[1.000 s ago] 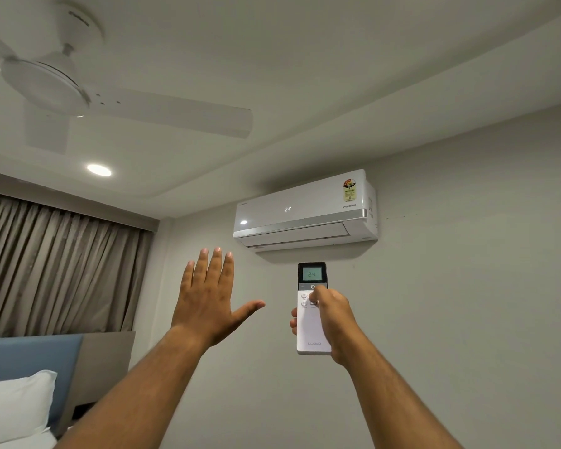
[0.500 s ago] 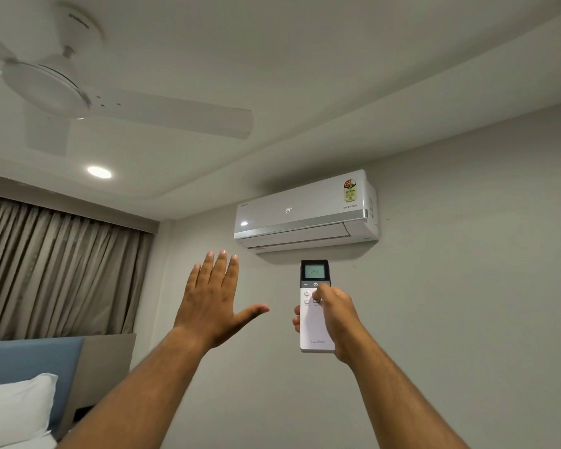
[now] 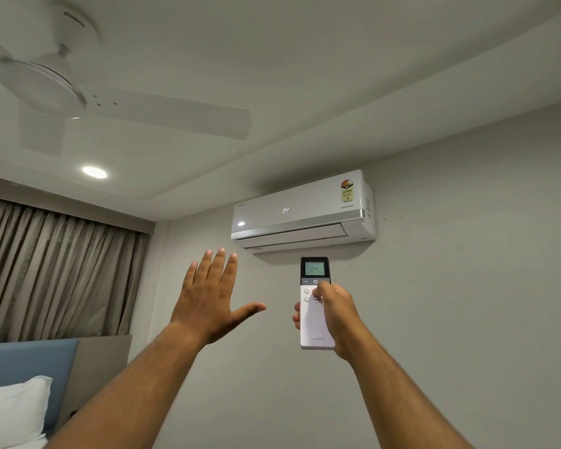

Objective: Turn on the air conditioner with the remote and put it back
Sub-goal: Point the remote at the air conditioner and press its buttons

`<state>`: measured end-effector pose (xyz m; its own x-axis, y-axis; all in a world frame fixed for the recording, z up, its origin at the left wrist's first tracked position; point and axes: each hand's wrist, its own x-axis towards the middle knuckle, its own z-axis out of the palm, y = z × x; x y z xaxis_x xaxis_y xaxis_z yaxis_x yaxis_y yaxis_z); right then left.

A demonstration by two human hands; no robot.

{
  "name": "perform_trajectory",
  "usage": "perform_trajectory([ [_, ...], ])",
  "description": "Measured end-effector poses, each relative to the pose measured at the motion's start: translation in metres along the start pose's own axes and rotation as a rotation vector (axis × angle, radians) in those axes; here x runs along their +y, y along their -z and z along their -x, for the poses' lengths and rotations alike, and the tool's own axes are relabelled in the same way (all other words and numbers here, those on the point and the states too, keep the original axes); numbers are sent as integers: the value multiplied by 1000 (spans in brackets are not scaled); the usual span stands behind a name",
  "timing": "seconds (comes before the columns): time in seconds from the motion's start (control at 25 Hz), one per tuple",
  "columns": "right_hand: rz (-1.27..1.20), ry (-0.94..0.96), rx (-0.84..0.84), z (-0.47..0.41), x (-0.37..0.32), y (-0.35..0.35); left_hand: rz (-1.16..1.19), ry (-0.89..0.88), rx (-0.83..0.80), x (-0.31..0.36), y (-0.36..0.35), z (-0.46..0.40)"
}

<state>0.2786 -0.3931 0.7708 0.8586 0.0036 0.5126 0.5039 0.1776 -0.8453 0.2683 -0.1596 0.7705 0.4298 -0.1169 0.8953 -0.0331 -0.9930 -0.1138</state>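
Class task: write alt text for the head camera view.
A right hand aims a slim white remote reading 24 at a white wall-mounted air conditioner displaying 24. The left hand is raised open beside it; a white ceiling fan hangs upper left.

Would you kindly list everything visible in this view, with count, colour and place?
air conditioner: one, white, high on the wall, display reads 24
remote: one, white with a dark top, screen reads 24, below the air conditioner in the picture
ceiling fan: one, white, upper left
ceiling light: one, lit, recessed beside the fan
curtain: one, grey-brown, left wall
headboard: one, blue, lower left
pillow: one, white, bottom left corner
left hand: open, fingers spread, empty, raised beside the remote
right hand: gripping the remote, thumb on its buttons
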Motion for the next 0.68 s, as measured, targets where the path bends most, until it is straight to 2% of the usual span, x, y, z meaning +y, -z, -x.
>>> perform_trajectory([
  [0.68, -41, 7, -20, -11, -1, 3, 13, 10, -4, -8, -4, 1],
])
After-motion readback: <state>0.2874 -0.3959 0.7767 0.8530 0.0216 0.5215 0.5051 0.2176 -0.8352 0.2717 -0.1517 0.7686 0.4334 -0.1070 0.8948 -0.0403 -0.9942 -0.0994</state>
